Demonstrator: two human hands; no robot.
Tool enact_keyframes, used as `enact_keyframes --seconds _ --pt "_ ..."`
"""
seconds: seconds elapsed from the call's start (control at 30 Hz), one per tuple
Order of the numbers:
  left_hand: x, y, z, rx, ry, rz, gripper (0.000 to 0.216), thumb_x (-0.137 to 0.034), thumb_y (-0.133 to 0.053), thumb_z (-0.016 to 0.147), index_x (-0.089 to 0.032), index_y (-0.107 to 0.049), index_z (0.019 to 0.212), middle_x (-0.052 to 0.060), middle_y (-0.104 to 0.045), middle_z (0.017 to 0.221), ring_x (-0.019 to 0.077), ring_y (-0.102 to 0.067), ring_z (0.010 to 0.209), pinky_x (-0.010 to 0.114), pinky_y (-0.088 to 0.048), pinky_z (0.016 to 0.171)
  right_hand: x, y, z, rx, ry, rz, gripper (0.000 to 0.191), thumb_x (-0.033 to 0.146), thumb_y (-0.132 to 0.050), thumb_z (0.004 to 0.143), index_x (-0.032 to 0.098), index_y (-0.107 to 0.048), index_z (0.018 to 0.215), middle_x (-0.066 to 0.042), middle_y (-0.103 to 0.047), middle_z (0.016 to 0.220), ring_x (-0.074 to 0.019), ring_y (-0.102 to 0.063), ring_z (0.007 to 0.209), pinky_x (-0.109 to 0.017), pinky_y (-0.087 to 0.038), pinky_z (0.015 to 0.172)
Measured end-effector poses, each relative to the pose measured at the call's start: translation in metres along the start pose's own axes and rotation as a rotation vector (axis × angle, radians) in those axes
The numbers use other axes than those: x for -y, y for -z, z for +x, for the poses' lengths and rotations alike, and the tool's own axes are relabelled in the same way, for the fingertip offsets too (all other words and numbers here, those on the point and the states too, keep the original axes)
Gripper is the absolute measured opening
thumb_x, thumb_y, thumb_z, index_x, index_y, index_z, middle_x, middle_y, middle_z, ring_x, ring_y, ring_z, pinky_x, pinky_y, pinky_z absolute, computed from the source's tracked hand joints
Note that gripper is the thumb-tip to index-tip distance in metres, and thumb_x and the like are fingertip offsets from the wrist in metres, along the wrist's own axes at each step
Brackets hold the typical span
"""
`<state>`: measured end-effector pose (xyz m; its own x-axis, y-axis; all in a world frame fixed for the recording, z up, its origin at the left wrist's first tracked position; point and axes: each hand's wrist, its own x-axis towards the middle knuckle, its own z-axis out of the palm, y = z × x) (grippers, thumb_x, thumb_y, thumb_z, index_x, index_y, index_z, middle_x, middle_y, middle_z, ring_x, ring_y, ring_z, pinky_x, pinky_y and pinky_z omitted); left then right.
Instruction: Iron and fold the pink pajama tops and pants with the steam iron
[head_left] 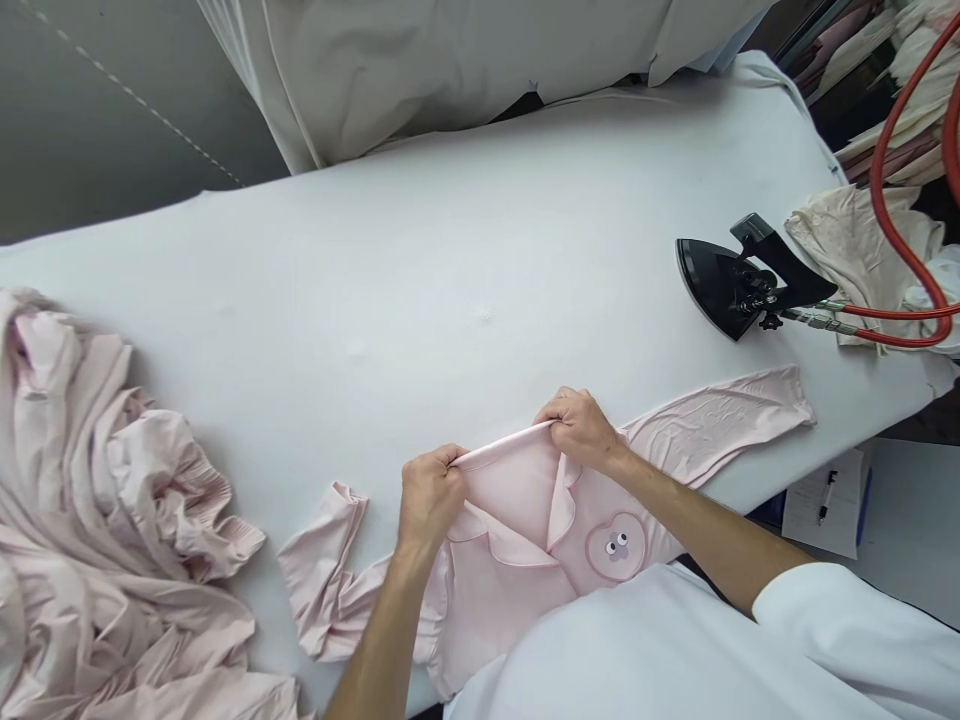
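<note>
My white sleeve (847,640) fills the foreground as my left hand (431,497) and right hand (579,428), slightly apart, pinch the collar of a pale pink top (502,600) on the padded ironing table (375,300) (a black steam iron (739,285) sits to the right).

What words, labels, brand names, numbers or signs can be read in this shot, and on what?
Nothing is legible: the white printed sheet beneath the black pen is too small to read, and the heart-shaped patch on the pale pink collared top shows eyes, no words.
</note>
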<state>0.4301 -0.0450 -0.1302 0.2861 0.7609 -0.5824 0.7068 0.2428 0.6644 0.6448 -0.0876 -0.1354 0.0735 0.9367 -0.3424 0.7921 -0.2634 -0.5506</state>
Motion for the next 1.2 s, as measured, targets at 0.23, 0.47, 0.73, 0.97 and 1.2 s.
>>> enact_keyframes --seconds 0.23,0.47,0.73,0.97,1.2 --pt "0.021 0.0 -0.018 -0.091 0.098 0.158 0.023 -0.031 -0.049 0.081 -0.023 -0.068 0.092 0.007 -0.071 0.084 0.024 -0.064 0.079 0.033 -0.045 0.069 0.02 0.026 0.0 -0.013 -0.014 -0.207 0.018 0.01 -0.06 0.062 0.018 -0.069 0.075 -0.009 -0.07 0.079 -0.0289 -0.056 0.092 -0.045 -0.036 0.087" --pt "0.133 0.02 -0.112 -0.236 0.179 0.324 0.02 -0.04 -0.058 0.082 -0.022 -0.058 0.074 0.004 -0.065 0.077 0.0265 -0.061 0.088 0.044 -0.04 0.086 0.056 -0.009 -0.036 0.39 0.054 0.272 0.074 0.061 -0.05 0.089 0.012 -0.038 0.144 -0.001 -0.061 0.063 -0.022 -0.062 0.07 -0.031 -0.043 0.065" --pt "0.132 0.004 -0.112 -0.488 0.108 0.204 0.028 -0.042 -0.056 0.085 -0.02 -0.059 0.101 0.008 -0.068 0.096 0.024 -0.064 0.087 0.033 -0.042 0.07 0.069 -0.059 -0.02 0.346 -0.056 0.604 0.082 0.048 -0.072 0.076 0.016 -0.038 0.144 0.007 -0.055 0.062 -0.0144 -0.057 0.065 -0.026 -0.045 0.063" --pt "0.126 -0.002 -0.107 -0.628 0.174 0.175 0.017 -0.03 -0.05 0.086 -0.021 -0.057 0.073 0.006 -0.063 0.069 0.0219 -0.06 0.068 0.033 -0.04 0.065 0.081 -0.075 -0.021 0.041 -0.077 0.502 0.072 0.022 -0.065 0.067 0.021 -0.048 0.137 0.006 -0.06 0.067 -0.0172 -0.063 0.074 -0.032 -0.052 0.077" --pt "0.08 -0.034 -0.065 -0.517 0.075 0.003 0.031 -0.045 -0.058 0.085 -0.021 -0.061 0.066 0.004 -0.067 0.067 0.0177 -0.061 0.065 0.029 -0.04 0.065 0.078 -0.073 -0.013 0.108 -0.096 0.578 0.078 0.024 -0.068 0.068 0.019 -0.041 0.141 0.004 -0.065 0.071 -0.0178 -0.066 0.077 -0.032 -0.054 0.077"
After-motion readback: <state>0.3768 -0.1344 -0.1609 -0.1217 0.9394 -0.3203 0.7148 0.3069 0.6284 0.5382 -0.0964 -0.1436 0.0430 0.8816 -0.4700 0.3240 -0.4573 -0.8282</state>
